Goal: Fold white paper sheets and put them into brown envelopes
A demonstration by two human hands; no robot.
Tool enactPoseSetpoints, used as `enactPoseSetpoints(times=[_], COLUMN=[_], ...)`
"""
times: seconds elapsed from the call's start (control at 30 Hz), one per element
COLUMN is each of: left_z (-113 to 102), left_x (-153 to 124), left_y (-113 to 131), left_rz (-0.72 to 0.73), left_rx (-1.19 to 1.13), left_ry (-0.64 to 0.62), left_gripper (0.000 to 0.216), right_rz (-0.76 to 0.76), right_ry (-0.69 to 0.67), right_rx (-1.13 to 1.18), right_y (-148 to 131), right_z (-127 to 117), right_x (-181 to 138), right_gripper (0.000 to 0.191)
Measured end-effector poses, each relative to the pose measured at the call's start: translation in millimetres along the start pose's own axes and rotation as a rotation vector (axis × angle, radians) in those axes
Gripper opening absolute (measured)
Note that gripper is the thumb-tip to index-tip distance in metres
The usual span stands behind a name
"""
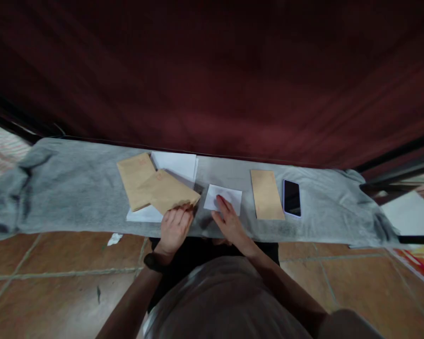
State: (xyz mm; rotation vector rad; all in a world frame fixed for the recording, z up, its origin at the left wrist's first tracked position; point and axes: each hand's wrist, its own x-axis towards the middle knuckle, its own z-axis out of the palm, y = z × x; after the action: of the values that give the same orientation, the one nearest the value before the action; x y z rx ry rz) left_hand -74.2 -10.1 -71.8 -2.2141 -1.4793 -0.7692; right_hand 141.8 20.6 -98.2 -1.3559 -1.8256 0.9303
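A brown envelope (173, 188) is lying aslant on the gray-draped counter (81, 188), left of the middle, its right end lifting slightly and coming to a point beside the left hand (176, 226). That hand is curling its fingers narrowly over the envelope's near edge and is gripping it there; whether the envelope is holding anything, I cannot tell. Just to the right, a small white paper (223, 197) is lying flat on the cloth, outside any envelope, and the right hand (229, 223) is resting its fingertips on it, the fingers loosely extended and the thumb standing apart. Under the gripped envelope's left part, a second envelope (136, 181) is lying at another angle, showing a reddish mark near its far end; its contents are not showing either. White sheets (176, 165) are lying beneath these two, poking out at the far and near sides. Right of the white paper, a third envelope (267, 194) is lying flat and by itself, its inside hidden, and a dark-screened phone (291, 197) is lying just beside it. A dark watch (154, 262) is circling the left wrist.
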Motion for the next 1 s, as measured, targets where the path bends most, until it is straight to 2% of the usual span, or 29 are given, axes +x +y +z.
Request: enactPoseSetpoints(times=[0.07,0.17,0.27,0.3,0.43,0.5,0.6,0.73,0.87,1.0], left_z=[6,14,18,18,17,17,17,19,18,15], left_x=[2,1,1,1,6,11,23,38,44,44], left_y=[19,38,42,41,27,19,10,10,14,15], left_rz=[0.007,0.019,0.007,0.002,0.027,0.080,0.158,0.229,0.241,0.232], left_rx=[-0.032,-0.089,-0.155,-0.180,-0.216,-0.199,-0.187,-0.207,-0.215,-0.221], left_ry=[0.004,-0.002,-0.053,-0.096,-0.325,-0.424,-0.526,-0.589,-0.615,-0.620], left_gripper=[0.007,0.010,0.015,0.025,0.093,0.107,0.116,0.118,0.114,0.111], right_rz=[0.147,0.178,0.202,0.216,0.250,0.228,0.136,0.085,0.134,0.143], right_ry=[-0.083,-0.116,-0.122,-0.127,-0.176,-0.177,-0.136,-0.120,-0.164,-0.125], right_rx=[0.344,0.477,0.605,0.625,0.511,0.425,0.224,0.036,0.110,0.166], right_y=[-11,-16,-12,-9,7,16,28,37,37,36], right_z=[13,29,32,31,18,11,1,-8,-13,-15], right_x=[8,16,18,18,18,18,18,18,16,15], right_gripper=[0.047,0.033,0.028,0.029,0.036,0.038,0.045,0.052,0.051,0.050])
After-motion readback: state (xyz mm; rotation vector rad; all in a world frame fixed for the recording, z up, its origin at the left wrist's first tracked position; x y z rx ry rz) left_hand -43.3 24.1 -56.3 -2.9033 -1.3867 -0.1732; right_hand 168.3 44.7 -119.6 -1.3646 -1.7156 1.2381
